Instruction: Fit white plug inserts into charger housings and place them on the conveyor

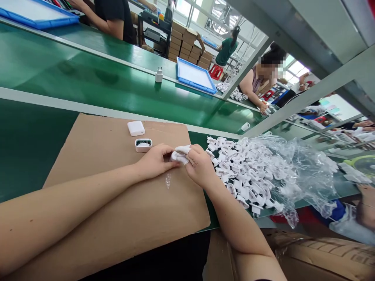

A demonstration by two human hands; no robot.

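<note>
Both my hands meet over a brown cardboard sheet (123, 203) on the green bench. My left hand (155, 160) and my right hand (199, 166) are closed together on a small white plastic part (178, 157); white finger cots cover my right fingertips. Just beyond my hands lie a white charger housing (136, 128) and an open white shell (143, 144). A small scrap of clear film (168, 181) lies on the cardboard below my hands.
A heap of white plastic parts (246, 171) on a clear plastic bag (304, 171) lies to the right. On the green conveyor (102, 82) stand a white plug adapter (158, 74) and a blue tray (195, 75). Other people work across the line.
</note>
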